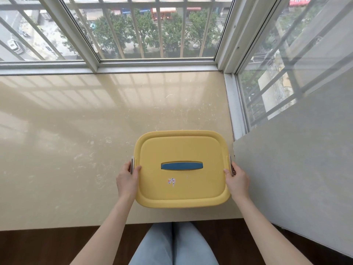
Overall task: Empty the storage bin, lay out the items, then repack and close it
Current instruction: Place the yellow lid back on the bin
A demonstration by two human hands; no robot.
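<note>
A storage bin with a yellow lid [181,150] stands closed on the beige window ledge, near its front edge and toward the right. A blue handle [181,166] lies flat in a recess at the lid's centre, and a small torn sticker [171,181] sits below it. My left hand [127,180] grips the grey latch [132,166] on the bin's left side, thumb on the lid. My right hand [236,180] grips the latch [231,166] on the right side the same way. The bin's contents are hidden under the lid.
The beige ledge [76,140] stretches wide to the left and behind the bin. A grey wall [296,159] rises close to the bin's right side. Barred windows [152,35] close off the back and right. My knees [173,243] are below the ledge's front edge.
</note>
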